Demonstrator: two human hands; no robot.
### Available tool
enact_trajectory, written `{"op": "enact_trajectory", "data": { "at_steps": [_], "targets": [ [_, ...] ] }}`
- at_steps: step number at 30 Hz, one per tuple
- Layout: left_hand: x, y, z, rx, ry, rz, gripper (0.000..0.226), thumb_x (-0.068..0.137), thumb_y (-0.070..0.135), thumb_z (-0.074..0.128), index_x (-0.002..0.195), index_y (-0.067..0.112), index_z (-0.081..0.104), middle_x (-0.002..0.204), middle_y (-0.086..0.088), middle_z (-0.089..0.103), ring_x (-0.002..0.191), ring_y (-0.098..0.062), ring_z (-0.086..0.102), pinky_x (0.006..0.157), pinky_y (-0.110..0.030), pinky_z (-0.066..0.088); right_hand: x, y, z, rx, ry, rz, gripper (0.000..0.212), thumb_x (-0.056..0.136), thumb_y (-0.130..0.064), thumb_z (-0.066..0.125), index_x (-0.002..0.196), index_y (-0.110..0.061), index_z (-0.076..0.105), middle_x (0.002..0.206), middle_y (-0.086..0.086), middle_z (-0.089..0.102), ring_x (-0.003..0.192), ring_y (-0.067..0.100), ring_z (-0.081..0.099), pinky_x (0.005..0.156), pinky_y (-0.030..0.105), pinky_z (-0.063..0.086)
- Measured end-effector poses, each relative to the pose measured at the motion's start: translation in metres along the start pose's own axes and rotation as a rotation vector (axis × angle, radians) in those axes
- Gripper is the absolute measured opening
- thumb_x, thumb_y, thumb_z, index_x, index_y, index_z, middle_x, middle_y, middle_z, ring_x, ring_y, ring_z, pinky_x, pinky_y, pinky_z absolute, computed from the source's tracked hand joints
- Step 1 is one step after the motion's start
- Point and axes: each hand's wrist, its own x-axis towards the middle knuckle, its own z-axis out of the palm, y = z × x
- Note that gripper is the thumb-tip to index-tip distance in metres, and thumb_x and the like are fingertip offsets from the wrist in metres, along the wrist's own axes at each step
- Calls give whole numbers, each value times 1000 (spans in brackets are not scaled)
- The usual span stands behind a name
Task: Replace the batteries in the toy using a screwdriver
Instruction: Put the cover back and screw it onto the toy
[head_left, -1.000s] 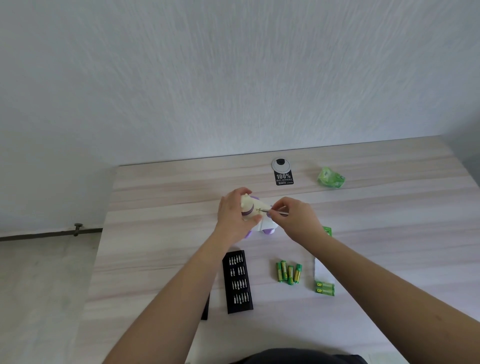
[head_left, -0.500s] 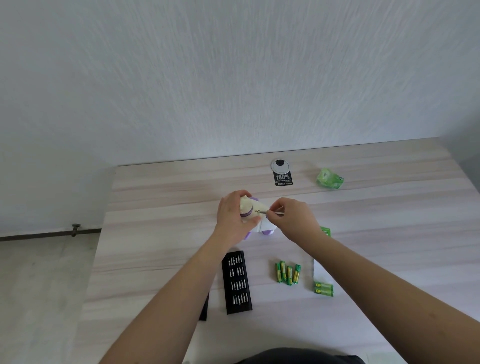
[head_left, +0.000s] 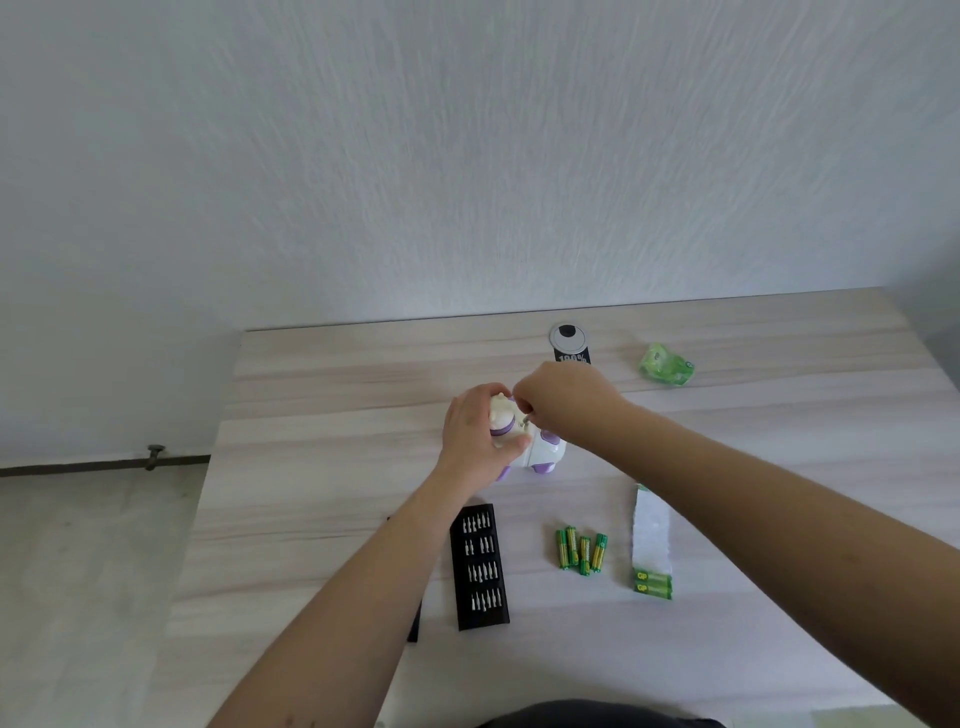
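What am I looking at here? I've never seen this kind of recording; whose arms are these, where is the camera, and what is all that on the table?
There is no machine: a person wears a camera on the head, looking down at their own arms. The left hand grips a white and purple toy on the wooden table. The right hand pinches a thin screwdriver, tip down at the toy. Nearer the person lie a black tray of screwdriver bits, four loose green batteries, and a torn battery pack with two left inside. Farther back lies crumpled green wrapping.

White-and-purple toy (head_left: 540, 452) on the table, screwdriver (head_left: 525, 420) tip on it, four green batteries (head_left: 581, 553) nearby.
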Motion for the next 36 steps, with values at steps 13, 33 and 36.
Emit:
{"op": "enact_trajectory", "data": {
  "at_steps": [13, 33, 36],
  "targets": [
    [-2, 2, -2, 9, 1, 17, 46, 70, 25, 77, 106, 36, 51, 106, 16, 48, 108, -12, 43, 93, -27, 35, 2, 7, 3, -9, 24, -86, 44, 96, -36, 44, 57, -15, 40, 61, -1, 44, 67, 23, 50, 49, 26, 30],
    [-2, 4, -3, 15, -12, -12, 45, 60, 35, 72, 98, 41, 48, 103, 11, 55, 101, -17, 51, 88, -38, 47, -9, 12, -8, 129, 47, -60, 17, 92, -21, 50, 96, -17, 66, 85, 0, 58, 75, 21, 56, 58, 27, 42],
    [-2, 3, -3, 20, -12, -2, 46, 64, 30, 75, 100, 40, 49, 102, 15, 54, 103, -17, 49, 92, -39, 45, -11, 8, 2, 106, 72, -80, 25, 100, -32, 41, 102, -11, 55, 90, 5, 57, 80, 25, 56, 65, 33, 43]
  ]
}}
